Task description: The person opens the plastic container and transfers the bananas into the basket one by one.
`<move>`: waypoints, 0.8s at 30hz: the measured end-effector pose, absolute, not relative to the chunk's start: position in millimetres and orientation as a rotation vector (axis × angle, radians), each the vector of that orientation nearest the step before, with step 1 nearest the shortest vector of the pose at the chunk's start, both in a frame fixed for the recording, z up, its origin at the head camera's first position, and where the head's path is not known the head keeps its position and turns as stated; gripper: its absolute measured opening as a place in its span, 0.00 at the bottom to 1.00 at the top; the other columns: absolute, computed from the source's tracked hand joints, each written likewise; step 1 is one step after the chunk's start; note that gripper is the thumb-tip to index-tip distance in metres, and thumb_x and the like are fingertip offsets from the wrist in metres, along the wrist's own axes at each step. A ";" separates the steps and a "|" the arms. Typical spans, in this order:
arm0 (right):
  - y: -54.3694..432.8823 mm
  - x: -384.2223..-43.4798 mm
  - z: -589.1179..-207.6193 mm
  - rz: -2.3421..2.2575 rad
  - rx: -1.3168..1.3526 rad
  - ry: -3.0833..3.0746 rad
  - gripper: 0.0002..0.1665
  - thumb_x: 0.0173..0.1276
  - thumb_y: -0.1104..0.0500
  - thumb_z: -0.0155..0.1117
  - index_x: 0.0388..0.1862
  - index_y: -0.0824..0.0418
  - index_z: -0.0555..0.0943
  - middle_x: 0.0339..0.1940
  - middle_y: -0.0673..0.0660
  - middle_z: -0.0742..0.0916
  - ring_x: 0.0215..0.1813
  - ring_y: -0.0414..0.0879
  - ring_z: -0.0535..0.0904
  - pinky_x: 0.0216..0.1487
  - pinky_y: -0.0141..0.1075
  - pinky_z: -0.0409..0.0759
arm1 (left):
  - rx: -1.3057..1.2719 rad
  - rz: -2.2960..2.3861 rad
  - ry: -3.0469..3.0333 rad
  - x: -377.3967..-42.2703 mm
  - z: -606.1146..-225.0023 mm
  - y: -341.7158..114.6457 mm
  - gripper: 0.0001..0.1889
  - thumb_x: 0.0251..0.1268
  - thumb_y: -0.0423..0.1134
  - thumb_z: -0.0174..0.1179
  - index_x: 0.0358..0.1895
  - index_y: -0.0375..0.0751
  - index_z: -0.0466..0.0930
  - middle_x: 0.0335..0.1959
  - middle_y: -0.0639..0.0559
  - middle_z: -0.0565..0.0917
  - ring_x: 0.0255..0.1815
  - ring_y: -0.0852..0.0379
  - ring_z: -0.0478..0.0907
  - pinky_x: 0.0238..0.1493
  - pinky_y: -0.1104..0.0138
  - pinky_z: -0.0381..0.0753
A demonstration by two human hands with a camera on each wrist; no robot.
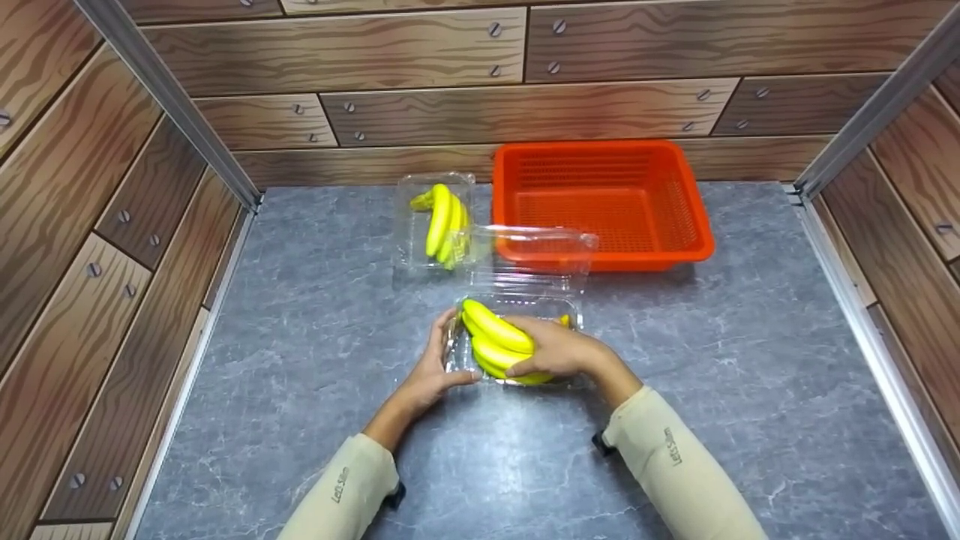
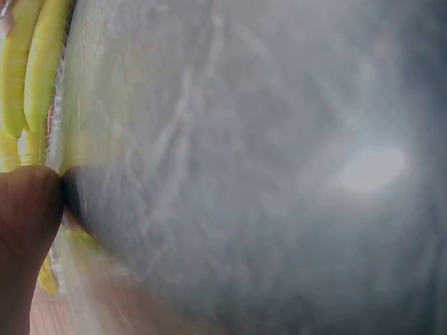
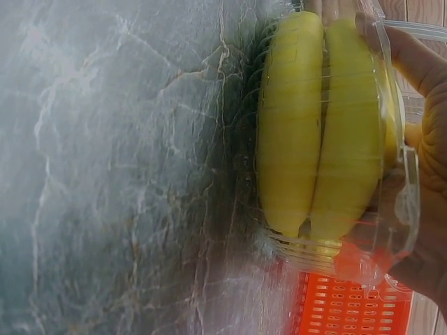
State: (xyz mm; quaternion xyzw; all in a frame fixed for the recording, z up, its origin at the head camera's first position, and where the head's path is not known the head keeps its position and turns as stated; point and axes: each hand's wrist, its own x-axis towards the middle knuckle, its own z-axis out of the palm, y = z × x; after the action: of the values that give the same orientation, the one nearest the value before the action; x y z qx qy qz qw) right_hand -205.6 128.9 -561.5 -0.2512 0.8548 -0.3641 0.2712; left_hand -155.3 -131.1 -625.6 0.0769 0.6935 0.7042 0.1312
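A clear plastic clamshell container (image 1: 517, 304) with its lid raised stands on the grey tabletop. In it lies a bunch of yellow bananas (image 1: 495, 330), also seen through the container wall in the right wrist view (image 3: 290, 125). My right hand (image 1: 559, 346) reaches in from the right and grips the bananas, thumb at the front and fingers over the top. My left hand (image 1: 433, 371) holds the container at its left front corner, fingers along the left side. In the left wrist view its thumb (image 2: 28, 209) presses at the rim beside the bananas.
Behind and to the left, a second clear container (image 1: 409, 225) holds another bunch of bananas (image 1: 439, 221). An orange-red plastic basket (image 1: 600, 262) stands at the back right, close behind the raised lid (image 1: 536, 259). Wood-patterned walls (image 1: 420, 112) enclose the table on three sides.
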 end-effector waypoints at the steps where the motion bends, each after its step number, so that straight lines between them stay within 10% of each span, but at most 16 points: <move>1: 129.2 -205.4 -561.9 -0.978 -0.676 2.306 0.52 0.61 0.49 0.82 0.83 0.49 0.69 0.61 0.53 0.86 0.56 0.48 0.79 0.67 0.50 0.77 | 0.225 2.046 2.009 -155.2 -625.8 -130.9 0.60 0.54 0.27 0.75 0.86 0.48 0.44 0.91 0.42 0.47 0.93 0.43 0.39 0.92 0.47 0.35; 24: 135.3 -194.9 -557.4 -1.008 -0.735 2.447 0.50 0.61 0.54 0.79 0.82 0.50 0.70 0.55 0.52 0.87 0.48 0.45 0.78 0.57 0.44 0.79 | 0.249 2.063 2.016 -156.0 -627.0 -130.9 0.60 0.55 0.27 0.76 0.86 0.47 0.45 0.91 0.42 0.50 0.93 0.43 0.43 0.92 0.48 0.38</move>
State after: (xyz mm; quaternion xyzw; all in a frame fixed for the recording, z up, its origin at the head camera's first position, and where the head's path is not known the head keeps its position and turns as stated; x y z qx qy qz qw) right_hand -194.9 135.3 -557.4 -0.2624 0.8735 -0.3599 0.1963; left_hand -156.0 -130.9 -627.0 0.0852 0.6910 0.7072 0.1227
